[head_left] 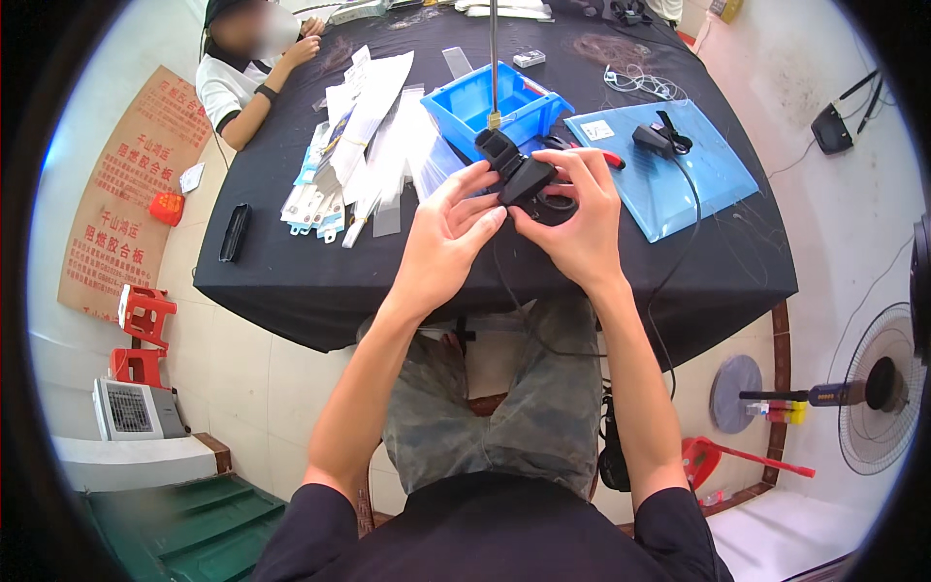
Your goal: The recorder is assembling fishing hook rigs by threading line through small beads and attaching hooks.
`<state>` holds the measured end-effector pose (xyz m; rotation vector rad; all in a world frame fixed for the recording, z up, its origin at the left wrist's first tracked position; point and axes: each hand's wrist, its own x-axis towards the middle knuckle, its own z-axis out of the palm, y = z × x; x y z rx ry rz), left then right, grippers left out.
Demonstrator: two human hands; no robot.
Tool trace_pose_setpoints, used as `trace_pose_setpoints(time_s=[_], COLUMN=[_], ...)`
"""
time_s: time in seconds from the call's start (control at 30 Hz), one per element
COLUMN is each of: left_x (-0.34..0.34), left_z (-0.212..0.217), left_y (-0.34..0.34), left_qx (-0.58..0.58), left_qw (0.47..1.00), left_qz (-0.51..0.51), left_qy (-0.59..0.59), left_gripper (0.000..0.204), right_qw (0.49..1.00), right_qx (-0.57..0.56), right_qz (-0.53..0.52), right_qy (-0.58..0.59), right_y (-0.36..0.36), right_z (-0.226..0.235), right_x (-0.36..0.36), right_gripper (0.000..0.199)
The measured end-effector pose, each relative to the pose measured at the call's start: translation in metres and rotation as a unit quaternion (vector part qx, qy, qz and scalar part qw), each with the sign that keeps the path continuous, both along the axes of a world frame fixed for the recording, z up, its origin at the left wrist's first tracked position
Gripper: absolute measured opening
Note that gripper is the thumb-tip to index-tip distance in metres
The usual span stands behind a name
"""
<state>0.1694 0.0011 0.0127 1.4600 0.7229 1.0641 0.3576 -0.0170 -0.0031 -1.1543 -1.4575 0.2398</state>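
Both the left hand (441,242) and the right hand (582,223) pinch a black device (529,180); a blue bin (447,122) sits just beyond their grip.

Wearer's attire: black top (514,533) with short, loose sleeves (308,532); mottled grey-green, camouflage-like trousers (436,432); forearms (367,388) and hands (438,247) bare.

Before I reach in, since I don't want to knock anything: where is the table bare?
Bare cloth lies between the black case and the packets, and below the packets to the front edge. The middle is crowded: blue bin, blue folder, left hand and right hand sit close, with a black cable crossing the right front.
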Motion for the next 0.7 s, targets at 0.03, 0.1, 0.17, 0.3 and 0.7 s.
trace_pose_setpoints(time_s=[0.03, 0.1, 0.17, 0.3, 0.7], left_x=[0.000, -0.002, -0.007, -0.015, -0.023], left_z=[-0.001, -0.002, -0.001, 0.003, 0.004], left_y=[0.002, 0.004, 0.006, -0.001, -0.053], left_qx=[-0.015, -0.030, -0.090, -0.096, -0.179], left_qw=[1.000, 0.999, 0.991, 0.986, 0.929], left_qz=[0.001, 0.002, -0.010, -0.055, -0.118], left_qy=[-0.017, -0.034, -0.094, -0.128, -0.300], left_gripper=[0.048, 0.048, 0.046, 0.042, 0.051], right_qw=[1.000, 0.999, 0.996, 0.992, 0.986], right_qx=[0.014, 0.028, 0.042, 0.068, 0.027], right_qz=[0.010, 0.021, 0.046, 0.058, 0.040], right_qy=[0.016, 0.032, 0.063, 0.093, 0.162], right_y=[-0.002, -0.007, -0.014, -0.029, -0.073], right_z=[0.001, 0.005, 0.011, 0.023, 0.025], right_x=[-0.001, -0.003, -0.007, -0.025, -0.062], right_gripper=[0.057, 0.060, 0.060, 0.059, 0.060])
